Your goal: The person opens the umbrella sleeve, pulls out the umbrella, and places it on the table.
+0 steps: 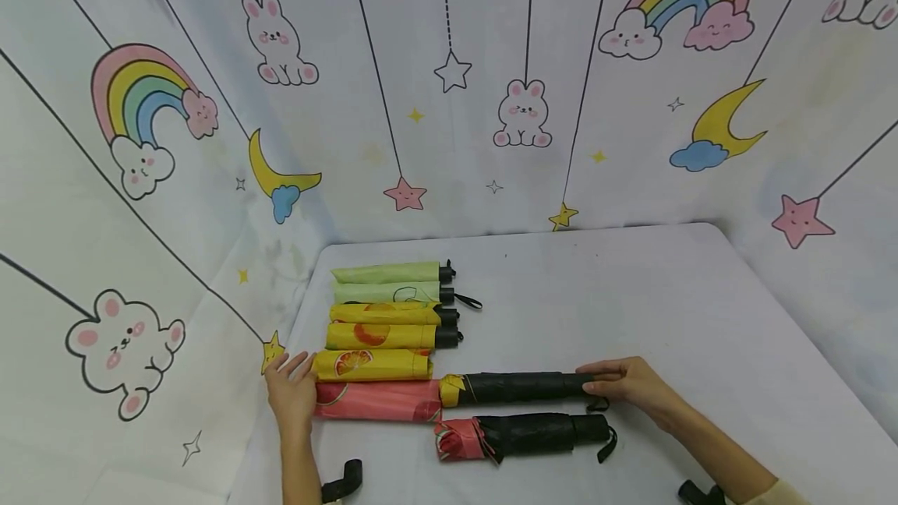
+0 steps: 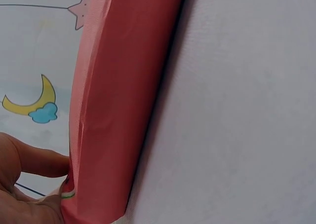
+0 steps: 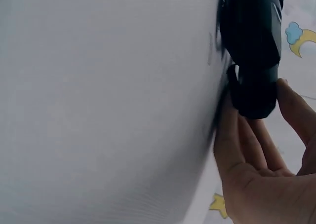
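My left hand [image 1: 291, 396] is at the left ends of a yellow, orange-print umbrella sleeve [image 1: 372, 365] and a red watermelon-print umbrella sleeve [image 1: 379, 401]. In the left wrist view, its fingers [image 2: 47, 162] pinch the near end of the red sleeve. My right hand [image 1: 624, 382] grips the handle end of a folded black umbrella [image 1: 519, 388] with a yellow tip; the right wrist view shows thumb and fingers on opposite sides of the black handle [image 3: 254, 93]. The yellow tip meets the sleeves' right ends. Below lies another black umbrella [image 1: 529, 435] with a red tip.
Farther back, two yellow fruit-print umbrellas [image 1: 382, 336] and two light green umbrellas [image 1: 386, 272] lie in a row, black handles to the right. The white table [image 1: 631, 294] meets cartoon-printed walls [image 1: 449, 139] at the back and left.
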The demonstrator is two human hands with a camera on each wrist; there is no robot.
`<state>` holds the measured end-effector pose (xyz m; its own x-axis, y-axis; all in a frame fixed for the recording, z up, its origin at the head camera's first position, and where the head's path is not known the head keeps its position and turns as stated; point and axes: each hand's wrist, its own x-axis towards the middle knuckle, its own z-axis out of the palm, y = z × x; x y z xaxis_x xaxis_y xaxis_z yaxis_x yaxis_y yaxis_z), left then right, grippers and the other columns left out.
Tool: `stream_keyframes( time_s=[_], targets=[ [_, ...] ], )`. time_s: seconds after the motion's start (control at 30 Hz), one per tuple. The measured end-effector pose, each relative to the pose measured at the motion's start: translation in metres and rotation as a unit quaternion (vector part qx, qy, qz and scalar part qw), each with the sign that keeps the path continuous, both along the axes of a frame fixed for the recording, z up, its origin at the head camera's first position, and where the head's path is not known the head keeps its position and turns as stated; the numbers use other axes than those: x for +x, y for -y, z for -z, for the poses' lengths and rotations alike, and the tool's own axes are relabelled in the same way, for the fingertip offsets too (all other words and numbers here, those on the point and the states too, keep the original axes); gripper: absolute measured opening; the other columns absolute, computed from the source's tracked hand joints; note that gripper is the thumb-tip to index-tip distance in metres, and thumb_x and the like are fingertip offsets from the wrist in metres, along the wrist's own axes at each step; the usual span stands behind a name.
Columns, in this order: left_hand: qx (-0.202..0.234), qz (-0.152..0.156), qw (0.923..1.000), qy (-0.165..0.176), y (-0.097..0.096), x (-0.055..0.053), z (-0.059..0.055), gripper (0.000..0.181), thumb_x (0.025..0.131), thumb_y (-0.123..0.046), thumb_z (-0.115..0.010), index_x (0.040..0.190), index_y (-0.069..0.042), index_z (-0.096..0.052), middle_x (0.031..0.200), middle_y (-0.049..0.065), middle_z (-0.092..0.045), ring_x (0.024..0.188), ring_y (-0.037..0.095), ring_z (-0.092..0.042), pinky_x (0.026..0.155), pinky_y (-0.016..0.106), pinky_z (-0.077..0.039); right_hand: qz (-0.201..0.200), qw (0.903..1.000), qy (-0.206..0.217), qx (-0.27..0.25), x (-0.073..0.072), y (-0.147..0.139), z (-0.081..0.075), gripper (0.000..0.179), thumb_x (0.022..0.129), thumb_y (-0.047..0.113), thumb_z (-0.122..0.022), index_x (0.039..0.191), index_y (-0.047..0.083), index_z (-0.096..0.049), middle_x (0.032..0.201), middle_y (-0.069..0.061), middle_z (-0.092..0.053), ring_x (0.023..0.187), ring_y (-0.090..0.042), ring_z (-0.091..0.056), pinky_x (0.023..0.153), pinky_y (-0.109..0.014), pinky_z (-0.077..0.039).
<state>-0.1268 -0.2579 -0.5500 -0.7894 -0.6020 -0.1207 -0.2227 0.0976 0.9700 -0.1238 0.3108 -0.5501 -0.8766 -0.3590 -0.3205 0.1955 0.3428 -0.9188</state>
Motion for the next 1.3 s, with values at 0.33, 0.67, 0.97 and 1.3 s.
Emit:
stream_keyframes(
  time_s=[0.33,0.67,0.97,1.3],
  targets=[
    [-0.008,0.005,0.9998,0.017,0.002,-0.002,-0.001,0.068,0.099,0.003,-0.055,0.158,0.002,-0.022,0.149,0.030,-0.052,0.132,0.041,-0.059,0.073,0.002,-0.046,-0.038,0.9897,-0.104,0.091,-0.007,0.008,-0.014,0.036,0.090,0.027,-0.082,0.120,0.006,-0.078,0.115,-0.008,-0.078,0.108,-0.025,-0.072,0.083,-0.035,-0.058],
    [-0.015,0.012,0.9998,-0.007,0.005,-0.007,-0.009,0.067,0.101,-0.004,-0.057,0.158,0.005,-0.022,0.146,0.029,-0.054,0.131,0.042,-0.059,0.071,0.000,-0.044,-0.047,0.9833,-0.125,0.123,-0.025,0.032,-0.032,0.034,0.092,0.030,-0.080,0.117,0.007,-0.079,0.108,-0.003,-0.079,0.104,-0.022,-0.073,0.092,-0.055,-0.055],
    [-0.004,0.029,0.9989,-0.038,0.007,-0.016,-0.020,0.068,0.099,0.002,-0.060,0.156,0.008,-0.021,0.146,0.032,-0.051,0.132,0.045,-0.056,0.074,0.004,-0.049,-0.060,0.9820,-0.141,0.110,-0.050,0.066,-0.044,0.036,0.092,0.032,-0.081,0.116,0.006,-0.079,0.109,-0.002,-0.079,0.106,-0.022,-0.071,0.088,-0.044,-0.058],
    [0.007,0.043,0.9980,-0.046,0.003,-0.026,-0.028,0.071,0.099,0.005,-0.060,0.156,0.008,-0.018,0.148,0.035,-0.047,0.135,0.048,-0.054,0.071,0.003,-0.048,-0.071,0.9855,-0.130,0.082,-0.072,0.104,-0.050,0.037,0.092,0.030,-0.081,0.116,0.002,-0.078,0.105,-0.003,-0.079,0.095,-0.020,-0.074,0.084,-0.044,-0.060]
  ],
)
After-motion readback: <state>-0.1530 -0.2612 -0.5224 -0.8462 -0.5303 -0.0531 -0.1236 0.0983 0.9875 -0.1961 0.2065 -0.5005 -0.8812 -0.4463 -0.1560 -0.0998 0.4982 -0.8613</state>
